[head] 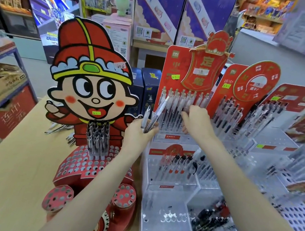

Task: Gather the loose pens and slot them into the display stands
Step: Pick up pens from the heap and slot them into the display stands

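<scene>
Shop table [13, 158]: "deli" stand [172, 74], left hand [136, 134] grips pens [153, 115]

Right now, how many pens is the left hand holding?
2. The left hand grips two pens, side by side, tips pointing up toward the clear stand. A third could hide behind them.

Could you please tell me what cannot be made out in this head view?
- Right hand: its fingertips are lost in blur among the clear pens, so its grip is unclear.
- Loose pens: partly hidden behind the cartoon stand.
- Price stickers: too small to read.
</scene>
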Demonstrator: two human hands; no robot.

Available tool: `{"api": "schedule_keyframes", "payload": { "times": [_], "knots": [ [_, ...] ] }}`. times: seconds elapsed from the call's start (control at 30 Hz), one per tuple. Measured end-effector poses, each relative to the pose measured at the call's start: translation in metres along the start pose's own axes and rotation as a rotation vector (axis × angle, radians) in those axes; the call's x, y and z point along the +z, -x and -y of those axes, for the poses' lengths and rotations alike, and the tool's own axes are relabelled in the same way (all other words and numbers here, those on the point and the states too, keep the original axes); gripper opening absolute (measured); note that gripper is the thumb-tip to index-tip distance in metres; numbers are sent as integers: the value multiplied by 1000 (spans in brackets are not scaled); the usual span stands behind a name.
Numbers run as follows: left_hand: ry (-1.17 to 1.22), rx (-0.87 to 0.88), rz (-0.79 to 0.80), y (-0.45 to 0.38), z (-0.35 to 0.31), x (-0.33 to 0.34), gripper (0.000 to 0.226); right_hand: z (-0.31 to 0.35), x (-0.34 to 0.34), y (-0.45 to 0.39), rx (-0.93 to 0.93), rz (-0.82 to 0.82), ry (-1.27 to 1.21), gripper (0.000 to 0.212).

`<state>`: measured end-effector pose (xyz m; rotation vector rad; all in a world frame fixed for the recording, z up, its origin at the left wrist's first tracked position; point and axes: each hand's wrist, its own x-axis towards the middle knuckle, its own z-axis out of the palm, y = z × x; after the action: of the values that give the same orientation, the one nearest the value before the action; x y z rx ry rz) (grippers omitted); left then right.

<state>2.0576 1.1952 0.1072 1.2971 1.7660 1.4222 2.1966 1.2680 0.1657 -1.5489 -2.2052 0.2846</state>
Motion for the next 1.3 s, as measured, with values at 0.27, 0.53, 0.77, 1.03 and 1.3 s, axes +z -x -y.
{"api": "schedule_keyframes", "payload": {
  "times": [0.27,0.53,0.77,1.03,1.3],
  "knots": [
    [-91,116,-41,14,-9,-12,9,11,-21,40,28,-122,-577,24],
    [-146,200,95,15,-24,-12,12,0,-56,38,150,-20,-941,11],
    [-198,102,65,-7,-9,-4,14,-17,-70,7,72,-55,-289,7],
    [-154,93,72,-7,-1,0,20,-8,-72,-11,32,105,-75,11],
    [-130,74,73,-6,-2,1,15,-3,-24,-10,100,65,-37,27]
  ]
}}
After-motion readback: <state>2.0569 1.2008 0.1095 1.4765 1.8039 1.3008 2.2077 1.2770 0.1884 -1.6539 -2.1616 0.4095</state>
